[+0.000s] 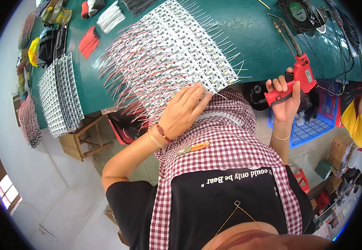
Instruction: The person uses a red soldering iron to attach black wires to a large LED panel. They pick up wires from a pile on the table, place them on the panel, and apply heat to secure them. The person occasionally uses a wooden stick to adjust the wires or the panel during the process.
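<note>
A large panel of small white circuit boards (197, 52) lies across the near edge of the green table. Rows of red and white wires (126, 68) stick out over its left side, and white wires fringe its right edge. My left hand (184, 109) rests on the panel's near edge, fingers stretched out and holding nothing. To the right, my right hand (287, 102) grips a red soldering gun (304, 77) by its handle. The gun's metal tip and thin feed tube point up and away over the table, apart from the panel.
Another stack of board panels (62, 93) lies at the table's left edge. Bundles of red wires (90, 42) and white wires (110, 17) lie on the green table (247, 46). A black fan (300, 16) stands far right. Below sit a blue crate (310, 129) and a wooden stool (81, 141).
</note>
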Motion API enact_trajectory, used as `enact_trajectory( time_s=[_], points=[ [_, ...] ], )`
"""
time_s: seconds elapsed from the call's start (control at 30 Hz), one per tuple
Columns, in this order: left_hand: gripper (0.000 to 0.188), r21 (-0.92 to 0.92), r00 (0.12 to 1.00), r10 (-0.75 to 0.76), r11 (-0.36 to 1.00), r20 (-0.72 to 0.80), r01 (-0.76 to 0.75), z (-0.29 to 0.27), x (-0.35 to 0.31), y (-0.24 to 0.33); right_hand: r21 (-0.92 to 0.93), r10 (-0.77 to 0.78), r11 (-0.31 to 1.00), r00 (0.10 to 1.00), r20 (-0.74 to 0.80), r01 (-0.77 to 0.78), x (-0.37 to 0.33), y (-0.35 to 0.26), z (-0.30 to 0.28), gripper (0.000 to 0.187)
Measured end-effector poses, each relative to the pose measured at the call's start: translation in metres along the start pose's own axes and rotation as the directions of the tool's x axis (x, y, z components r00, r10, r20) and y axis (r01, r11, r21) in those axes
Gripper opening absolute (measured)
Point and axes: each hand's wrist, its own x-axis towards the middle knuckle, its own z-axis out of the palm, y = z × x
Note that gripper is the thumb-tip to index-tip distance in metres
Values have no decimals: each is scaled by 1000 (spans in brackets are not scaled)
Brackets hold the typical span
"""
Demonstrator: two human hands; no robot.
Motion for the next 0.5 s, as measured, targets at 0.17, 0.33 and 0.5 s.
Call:
enact_trajectory(
  time_s=[0.17,0.33,0.5],
  points=[
    [41,84,999,-15,996,29,13,2,2,4,2,25,1000,999,25,-25,2,2,4,41],
    [43,203,997,-54,978,56,42,4,-1,11,-2,23,1000,1000,1,-23,1,3,5,41],
    [47,154,999,-42,987,-17,44,11,7,20,-16,6,1000,1000,-21,-7,0,3,0,41]
  ],
)
